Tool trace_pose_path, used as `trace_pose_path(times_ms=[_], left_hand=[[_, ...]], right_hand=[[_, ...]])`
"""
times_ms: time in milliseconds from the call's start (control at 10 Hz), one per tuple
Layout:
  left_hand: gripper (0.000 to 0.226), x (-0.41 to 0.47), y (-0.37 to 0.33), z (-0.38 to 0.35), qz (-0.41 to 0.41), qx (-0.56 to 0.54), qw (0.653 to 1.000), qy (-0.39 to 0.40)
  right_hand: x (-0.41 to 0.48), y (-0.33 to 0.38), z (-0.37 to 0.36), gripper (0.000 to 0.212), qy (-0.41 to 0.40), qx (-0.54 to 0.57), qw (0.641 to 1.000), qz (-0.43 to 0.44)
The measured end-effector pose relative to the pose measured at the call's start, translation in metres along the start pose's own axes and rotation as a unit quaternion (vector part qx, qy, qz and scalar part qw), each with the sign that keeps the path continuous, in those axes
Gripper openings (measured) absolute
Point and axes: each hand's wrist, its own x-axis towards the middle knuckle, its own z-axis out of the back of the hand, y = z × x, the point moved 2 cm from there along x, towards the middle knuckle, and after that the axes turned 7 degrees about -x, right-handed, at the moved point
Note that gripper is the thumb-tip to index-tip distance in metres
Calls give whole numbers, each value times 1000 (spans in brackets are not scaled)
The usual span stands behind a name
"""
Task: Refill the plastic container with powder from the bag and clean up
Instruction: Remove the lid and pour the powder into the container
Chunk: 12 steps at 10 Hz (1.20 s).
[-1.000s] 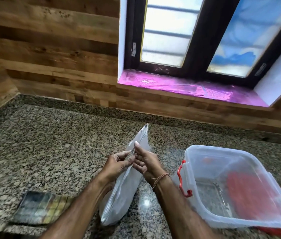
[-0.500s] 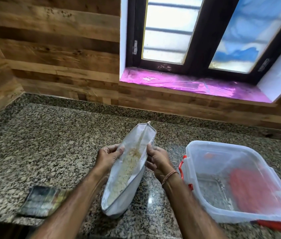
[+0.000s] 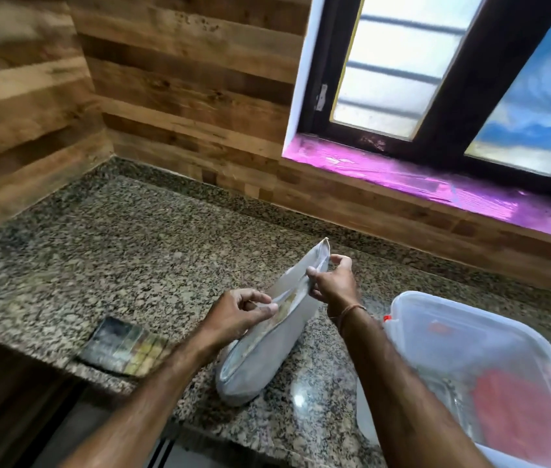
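Left grip (image 3: 240,309) and right grip (image 3: 333,282) pinch the bag (image 3: 267,359) mouth, pale powder (image 3: 287,304) inside, plastic container (image 3: 470,332) just beside

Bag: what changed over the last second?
The bag had its mouth spread wide half a second ago; it is now drawn into a narrow slit. The right hand has slid up to pinch the rim near the far top corner, and the left hand pinches the near rim. Both kept hold throughout. Unchanged: the bag stands on the counter, with the plastic container to its right and the folded cloth to its left.
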Motion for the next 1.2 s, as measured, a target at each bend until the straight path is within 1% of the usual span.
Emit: trace_pose_path(times_ms=[100, 200, 300, 400, 500, 600, 700, 800, 900, 1000, 1100, 1200], left_hand=[[26, 1, -13, -8, -27, 84, 996, -32], [16, 2, -20, -14, -45, 172, 981, -78], [6, -1, -22, -8, -81, 182, 961, -191], [6, -10, -27, -2, -87, 169, 958, -214], [12, -20, -23, -9, -40, 67, 985, -153], [39, -29, -4, -9, 49, -61, 986, -149], [51, -45, 20, -8, 157, -152, 964, -151], [35, -71, 38, -12, 273, -222, 927, -130], [37, -84, 69, -13, 327, -405, 844, -131], [40, -75, 90, -18, 318, -535, 774, -114], [23, -61, 90, -27, 287, -532, 787, -124], [48, -58, 91, -29, 249, -506, 809, -163]], right_hand=[[-5, -15, -5, 44, 40, 87, 993, -66], [-20, -23, -6, 22, 69, 126, 985, -92], [-22, -29, 10, 11, 3, 118, 991, -61], [-22, -33, 20, 16, -18, 112, 993, -46], [-18, -29, 20, 47, 9, 79, 996, -35], [-13, -4, 21, 63, -60, -117, 985, 107], [-3, 38, 11, 56, -126, -383, 873, 275], [20, 72, -15, 65, 44, -546, 791, 272], [39, 83, -33, 63, 166, -662, 693, 231], [64, 76, -45, 79, 191, -724, 630, 204], [109, 52, -49, 89, 210, -737, 619, 172], [135, 34, -35, 92, 188, -755, 605, 171]])
